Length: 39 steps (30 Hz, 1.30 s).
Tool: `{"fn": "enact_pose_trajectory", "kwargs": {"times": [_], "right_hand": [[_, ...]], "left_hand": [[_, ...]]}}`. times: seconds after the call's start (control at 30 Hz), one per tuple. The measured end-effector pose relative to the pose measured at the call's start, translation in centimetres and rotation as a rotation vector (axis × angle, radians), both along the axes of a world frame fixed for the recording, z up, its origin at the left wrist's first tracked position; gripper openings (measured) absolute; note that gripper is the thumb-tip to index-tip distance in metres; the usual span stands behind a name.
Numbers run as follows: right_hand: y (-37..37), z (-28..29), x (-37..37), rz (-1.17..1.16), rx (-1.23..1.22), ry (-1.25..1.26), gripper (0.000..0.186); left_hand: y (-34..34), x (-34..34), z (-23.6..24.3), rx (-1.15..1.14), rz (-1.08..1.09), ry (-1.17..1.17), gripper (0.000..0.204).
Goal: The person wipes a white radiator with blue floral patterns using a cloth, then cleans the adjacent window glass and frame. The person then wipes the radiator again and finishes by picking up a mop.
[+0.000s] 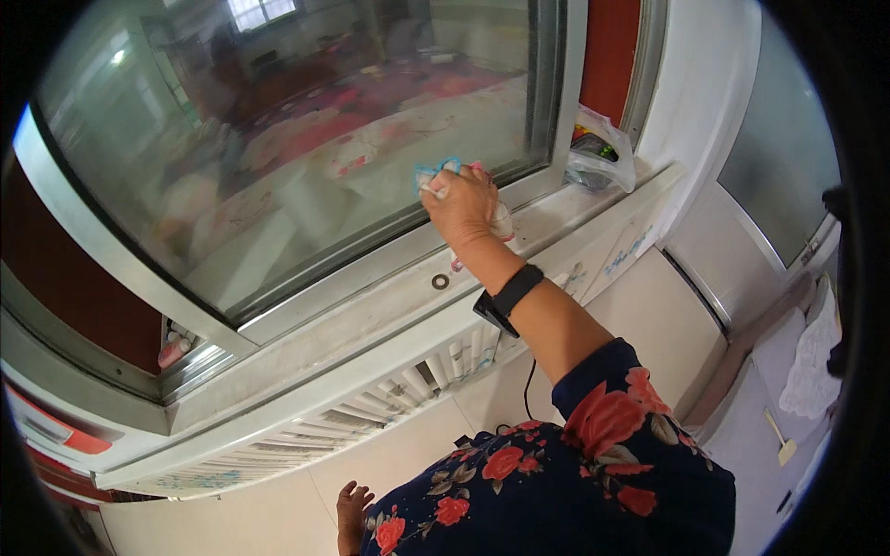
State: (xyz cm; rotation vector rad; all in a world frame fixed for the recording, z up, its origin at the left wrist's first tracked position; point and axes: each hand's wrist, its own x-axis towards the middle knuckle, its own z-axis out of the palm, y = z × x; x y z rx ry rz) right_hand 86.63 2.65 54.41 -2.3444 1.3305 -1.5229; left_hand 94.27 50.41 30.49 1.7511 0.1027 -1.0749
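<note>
Nearest the camera, at the bottom of the view, hangs the left hand, low beside the dark rose-printed dress; its fingers look loosely spread and it holds nothing, well apart from everything on the sill. From the same floral sleeve the right forearm reaches up and away, wearing a black wristband. Under the arm a white radiator runs along the wall below the ledge, with a thin dark cable dropping beside it. Above that lies the pale windowsill, on which a small metal ring sits just left of the wrist. The right hand is closed around a crumpled light-blue cloth, pressing it against the lower part of the window glass, just above the bottom rail of the grey metal frame; only the edges of the cloth show past the fingers. Further right on the sill, in the corner by the red wall, rests a clear plastic bag with something dark inside. At the far left end of the sill a small pinkish bottle lies in the frame's track. Off to the right, low down, a white rag lies on a pale surface.
</note>
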Motion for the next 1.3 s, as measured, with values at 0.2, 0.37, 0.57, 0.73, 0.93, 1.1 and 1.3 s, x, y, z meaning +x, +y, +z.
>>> {"fn": "enact_pose_trajectory", "kwargs": {"times": [0.2,0.37,0.57,0.73,0.93,1.1,1.3], "right_hand": [[0.1,0.2,-0.4,0.027,0.047,-0.055,0.012],[0.7,0.2,0.2,-0.007,0.045,-0.051,0.014],[0.3,-0.1,0.3,0.036,-0.140,0.043,0.014],[-0.3,0.5,-0.3,-0.020,-0.011,-0.062,0.013],[0.9,0.2,1.3,-0.006,-0.229,0.030,0.015],[-0.7,1.5,-2.1,-0.094,-0.048,0.025,0.013],[2.9,0.7,2.0,0.083,-0.184,0.051,0.011]], "left_hand": [[-3.6,1.7,0.9,-0.043,-0.068,-0.045,0.043],[-1.5,1.7,-0.5,-0.074,-0.037,-0.026,0.045],[1.6,1.3,-1.7,0.027,0.034,0.002,0.047],[1.2,1.7,-1.1,-0.033,0.096,-0.030,0.045],[1.1,0.9,-1.3,0.080,-0.012,-0.013,0.047],[1.6,1.3,-1.3,-0.063,0.102,-0.064,0.049],[2.3,0.8,-3.6,0.007,0.009,-0.005,0.049]]}}
